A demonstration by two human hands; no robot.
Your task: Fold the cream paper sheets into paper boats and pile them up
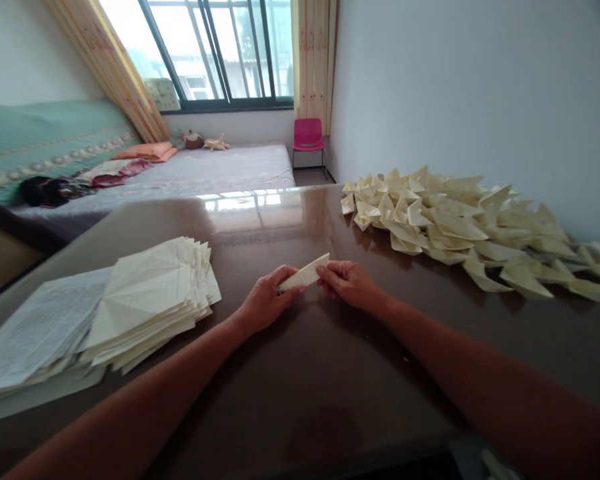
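A narrow piece of folded cream paper (304, 274) is held up between my two hands, just above the brown table. My left hand (270, 295) pinches its lower left end between thumb and fingers. At its right end, the thumb and fingers of my right hand (349, 283) are closed on the paper. The strip slants upward to the right. Left of my hands lies a stack of creased cream sheets (147, 283). Many folded paper boats (440, 220) are heaped on the right side of the table.
Grey printed sheets (45, 323) lie partly under the cream stack at the left. The glossy table (280, 393) reflects the window (220, 53). Beyond it are a bed (240, 165) and a pink chair (309, 135). A pale wall (470, 87) borders the right side.
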